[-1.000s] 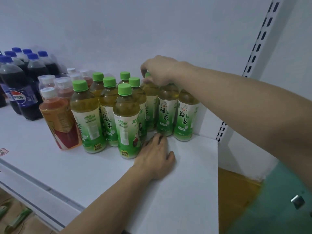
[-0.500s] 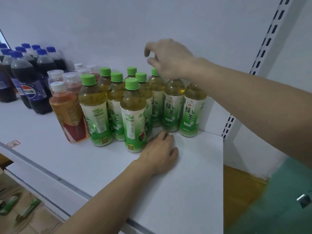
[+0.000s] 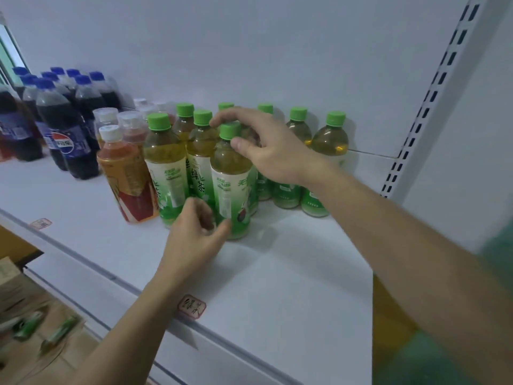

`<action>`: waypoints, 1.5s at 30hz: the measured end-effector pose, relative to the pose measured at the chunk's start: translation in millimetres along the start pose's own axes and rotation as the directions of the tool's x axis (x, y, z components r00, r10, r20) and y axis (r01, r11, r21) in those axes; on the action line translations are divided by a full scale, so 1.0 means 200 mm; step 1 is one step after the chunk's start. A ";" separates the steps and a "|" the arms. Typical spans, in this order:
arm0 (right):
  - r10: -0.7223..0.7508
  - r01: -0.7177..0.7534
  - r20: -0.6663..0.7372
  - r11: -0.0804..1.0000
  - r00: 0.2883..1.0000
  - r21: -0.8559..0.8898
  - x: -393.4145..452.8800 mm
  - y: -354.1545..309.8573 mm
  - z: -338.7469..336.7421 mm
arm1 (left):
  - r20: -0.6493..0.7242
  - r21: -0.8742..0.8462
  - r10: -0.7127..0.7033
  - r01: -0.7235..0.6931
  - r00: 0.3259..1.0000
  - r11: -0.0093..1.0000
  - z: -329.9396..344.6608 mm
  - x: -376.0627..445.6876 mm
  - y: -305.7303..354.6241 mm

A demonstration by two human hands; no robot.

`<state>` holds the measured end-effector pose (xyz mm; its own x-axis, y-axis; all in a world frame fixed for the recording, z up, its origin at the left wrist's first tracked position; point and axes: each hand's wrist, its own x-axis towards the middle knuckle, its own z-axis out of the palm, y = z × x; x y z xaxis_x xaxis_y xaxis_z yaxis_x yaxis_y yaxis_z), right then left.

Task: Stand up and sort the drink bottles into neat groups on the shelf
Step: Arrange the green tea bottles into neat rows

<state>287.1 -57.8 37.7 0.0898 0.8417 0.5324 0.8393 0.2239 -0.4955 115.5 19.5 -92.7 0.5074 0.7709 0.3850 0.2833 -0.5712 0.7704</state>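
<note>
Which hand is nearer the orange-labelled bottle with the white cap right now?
Left. The left hand sits low in front of the green tea bottles, just right of the orange-labelled bottle. The right hand is further right, up at a green cap.

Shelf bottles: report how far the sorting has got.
Done: the colas stand grouped at the back left, the orange bottles next to them, and most green teas upright in rows. In hand: the right hand reaches round the front tea near its cap, and the left hand is at its base. Left: seating that bottle and squaring the tea rows.
</note>
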 end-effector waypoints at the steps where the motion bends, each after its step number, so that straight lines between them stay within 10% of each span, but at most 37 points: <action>1: 0.007 -0.005 -0.058 1.000 0.998 0.028 -0.01 0.00 0.05 | 0.063 0.003 -0.029 0.028 0.998 1.000 0.03 0.00 0.00; 20: 0.159 -0.107 -0.502 0.986 0.850 0.132 -0.08 -0.06 0.25 | 0.157 -0.108 0.004 0.013 0.988 0.994 0.07 0.01 -0.09; 28: 0.190 0.049 -0.296 0.763 0.936 0.644 -0.13 0.03 0.28 | 0.304 -0.226 0.096 -0.026 0.948 0.974 0.05 -0.01 -0.05; 45: 0.168 -0.043 -0.281 0.914 0.945 0.402 -0.13 0.05 0.22 | 0.286 -0.016 0.055 -0.053 0.957 0.998 0.07 0.00 -0.03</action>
<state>270.3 -56.3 -11.1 0.3768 0.6946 0.6127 0.5479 0.3662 -0.7521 125.8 20.0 -105.0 0.7337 0.6254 0.2655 0.2430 -0.6065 0.7571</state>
